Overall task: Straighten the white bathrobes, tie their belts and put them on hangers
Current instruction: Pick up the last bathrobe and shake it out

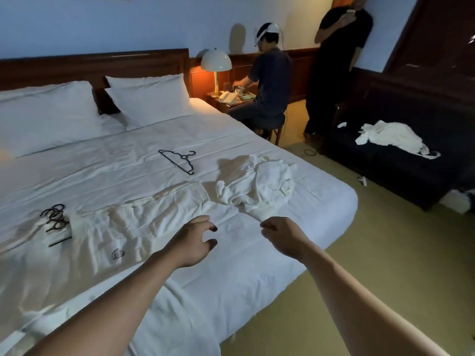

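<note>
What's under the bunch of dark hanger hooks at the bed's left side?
The bunch of dark hanger hooks rests on flattened white bathrobe fabric; the hanger bodies are hidden beneath it.

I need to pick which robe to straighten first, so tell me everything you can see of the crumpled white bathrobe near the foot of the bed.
The crumpled white bathrobe is soft, towel-like cloth bunched into a loose, rumpled heap, not spread or hung. It lies on the white bed sheet near the bed's right edge, right of the flattened robe. No belt or sleeve can be told apart in the folds. Neither hand touches it; the right hand hovers just short of its near edge.
</note>
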{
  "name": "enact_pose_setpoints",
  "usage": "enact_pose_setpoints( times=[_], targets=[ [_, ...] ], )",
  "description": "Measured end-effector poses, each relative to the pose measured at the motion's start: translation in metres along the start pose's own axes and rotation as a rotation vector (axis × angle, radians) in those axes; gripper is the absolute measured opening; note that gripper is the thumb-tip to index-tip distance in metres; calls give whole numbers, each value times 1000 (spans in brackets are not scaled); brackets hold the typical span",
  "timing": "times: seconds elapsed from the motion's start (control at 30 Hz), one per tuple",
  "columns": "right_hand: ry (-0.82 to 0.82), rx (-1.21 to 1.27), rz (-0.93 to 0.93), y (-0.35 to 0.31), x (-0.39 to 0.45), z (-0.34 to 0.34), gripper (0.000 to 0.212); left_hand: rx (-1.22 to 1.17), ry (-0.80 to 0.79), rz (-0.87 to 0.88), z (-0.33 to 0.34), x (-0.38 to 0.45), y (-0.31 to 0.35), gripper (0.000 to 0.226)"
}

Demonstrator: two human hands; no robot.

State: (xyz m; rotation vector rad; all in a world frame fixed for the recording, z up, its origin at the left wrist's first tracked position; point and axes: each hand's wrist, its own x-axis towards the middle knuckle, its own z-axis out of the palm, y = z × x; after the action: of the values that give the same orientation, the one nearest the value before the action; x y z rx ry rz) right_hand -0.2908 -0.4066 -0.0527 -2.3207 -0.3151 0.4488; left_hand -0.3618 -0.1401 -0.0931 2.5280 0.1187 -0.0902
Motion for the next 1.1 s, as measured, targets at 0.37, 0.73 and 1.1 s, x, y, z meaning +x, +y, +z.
enact_pose_setpoints(
  times=[0.37, 0.73, 1.1],
  targets=[
    [62, 87, 131, 84, 13, -51, 26, -33, -155, 114, 62, 94, 81, 24],
    [81, 141, 239, 133, 137, -77, 31, 10, -283, 99, 113, 233, 85, 35],
    [27, 163, 289, 150, 227, -91, 33, 19, -365, 37, 130, 322, 74, 37]
  ],
)
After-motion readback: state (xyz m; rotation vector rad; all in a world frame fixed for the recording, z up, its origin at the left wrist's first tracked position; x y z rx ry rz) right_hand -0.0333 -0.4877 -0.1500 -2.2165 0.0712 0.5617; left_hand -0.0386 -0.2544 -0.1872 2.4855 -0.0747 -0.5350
